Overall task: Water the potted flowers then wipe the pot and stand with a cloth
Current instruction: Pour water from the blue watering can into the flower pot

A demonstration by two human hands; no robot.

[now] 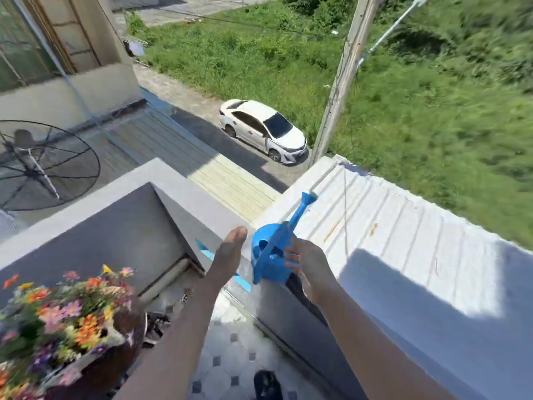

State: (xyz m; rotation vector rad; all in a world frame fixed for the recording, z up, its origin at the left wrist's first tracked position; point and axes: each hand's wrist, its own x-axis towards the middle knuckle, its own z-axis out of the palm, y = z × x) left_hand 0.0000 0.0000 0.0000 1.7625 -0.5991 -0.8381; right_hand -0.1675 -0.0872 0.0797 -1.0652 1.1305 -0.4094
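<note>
Writing: no words or brand marks could be read on anything; the picture was blurry.
Watering can: a blue plastic watering can [269, 256] sat on top of the grey balcony wall [138, 197], in the middle of the frame, its spout pointing up and to the right.
Right hand: the right hand [307, 265] was on the right side of the can, its fingers bent against the can's body; how tight the hold was could not be told.
Left hand: the left hand [229, 255] was just left of the can with straight fingers held together, holding nothing; whether it touched the can could not be told.
Flowers: the potted flowers [60, 313], orange, pink, yellow and purple, were at the lower left, well apart from the can, in a dark brown pot [127, 321].
Edges: the wall top was narrow, and past it came a white ridged roof [403, 235] on the right.
Room to move: between the flowers and the wall lay a strip of tiled floor [230, 356] with small dark squares.
Around: far below were a white car [262, 129] on a road, green grass [432, 111], a pole [343, 76], and a dark round dish [43, 166] at the left.
</note>
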